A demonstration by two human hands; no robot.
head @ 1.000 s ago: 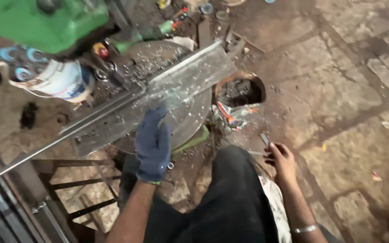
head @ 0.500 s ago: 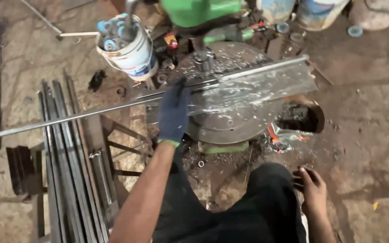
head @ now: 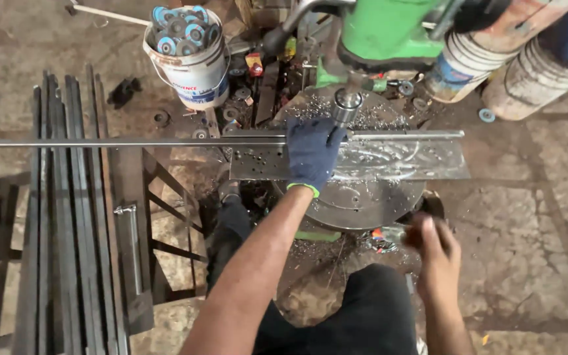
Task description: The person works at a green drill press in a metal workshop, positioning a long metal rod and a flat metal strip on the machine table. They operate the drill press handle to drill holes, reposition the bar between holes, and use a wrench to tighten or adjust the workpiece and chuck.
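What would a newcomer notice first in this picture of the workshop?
The gloved left hand presses a long angle bar flat on the round table of the green drill, at top centre. The bare right hand is blurred at lower right. At upper left, a white bucket holds grinding discs; dark steel bars lie on the left.

Above the angle bar (head: 389,154) on the round drill table (head: 363,204), the green drill head (head: 382,29) and its chuck (head: 348,104) block the far side. A white bucket (head: 192,62) crowds the far left, stacked steel bars (head: 67,217) the left. The stone floor (head: 534,217) to the right lies open.
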